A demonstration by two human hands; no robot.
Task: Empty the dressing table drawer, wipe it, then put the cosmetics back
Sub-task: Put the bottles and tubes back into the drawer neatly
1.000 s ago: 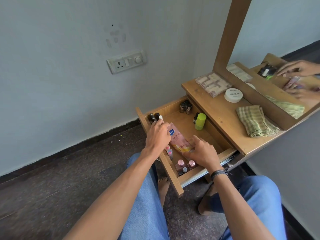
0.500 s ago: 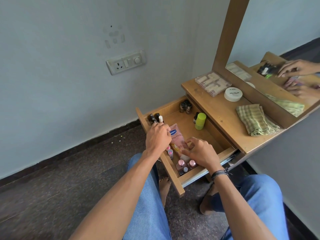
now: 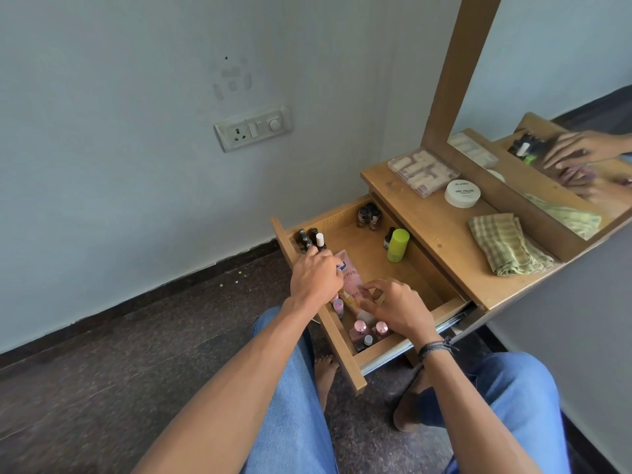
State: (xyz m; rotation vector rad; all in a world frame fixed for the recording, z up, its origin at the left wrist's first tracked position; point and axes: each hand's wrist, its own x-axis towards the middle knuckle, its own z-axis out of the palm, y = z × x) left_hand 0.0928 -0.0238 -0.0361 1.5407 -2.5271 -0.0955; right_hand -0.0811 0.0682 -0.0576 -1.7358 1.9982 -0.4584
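The wooden drawer is pulled out of the dressing table. A pink tube lies along its near side. My left hand rests over the tube's upper end, fingertips by dark nail-polish bottles in the corner; its grip is hidden. My right hand pinches the tube's lower end with thumb and fingers. Also in the drawer are pink-capped bottles, small bottles against the front panel, a lime-green bottle and brown bottles.
On the tabletop lie a folded green checked cloth, a white jar and a clear box of rolls. A mirror stands behind. A wall socket is to the left. My jeans-clad knees sit below the drawer.
The pink tube has turned to lie closer along the drawer's near side. My right hand has lifted from lying flat on it to a fingertip hold. My left hand stays at the upper end.
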